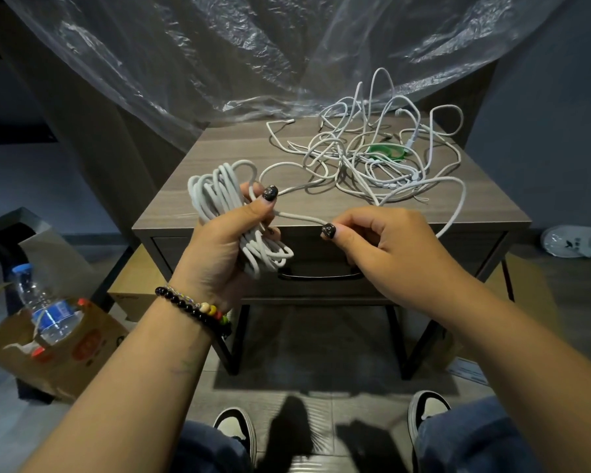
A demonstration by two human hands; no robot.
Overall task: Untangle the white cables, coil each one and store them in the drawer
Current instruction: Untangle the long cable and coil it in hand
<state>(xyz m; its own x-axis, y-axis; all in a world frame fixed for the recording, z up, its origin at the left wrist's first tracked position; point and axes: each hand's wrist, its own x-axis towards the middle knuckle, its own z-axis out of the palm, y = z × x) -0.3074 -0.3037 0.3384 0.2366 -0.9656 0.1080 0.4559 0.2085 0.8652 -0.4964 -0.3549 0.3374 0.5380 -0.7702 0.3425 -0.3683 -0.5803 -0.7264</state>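
My left hand [231, 240] grips a coil of white cable [215, 196] made of several loops, held upright in front of the nightstand. A short stretch of that cable [299, 217] runs from the coil to my right hand [389, 247], which pinches it between thumb and fingers. From there the cable trails over the front edge and back up to a tangled pile of white cables [372, 155] on the right half of the nightstand top [219, 148]. The drawer [406, 247] below, with a black handle [321, 276], is closed.
A green ring [386, 150] lies under the tangle. Clear plastic sheeting [253, 56] hangs behind the nightstand. A paper bag [65, 343] with a water bottle [41, 302] stands on the floor at left. A white shoe [575, 240] lies at right. My feet are below.
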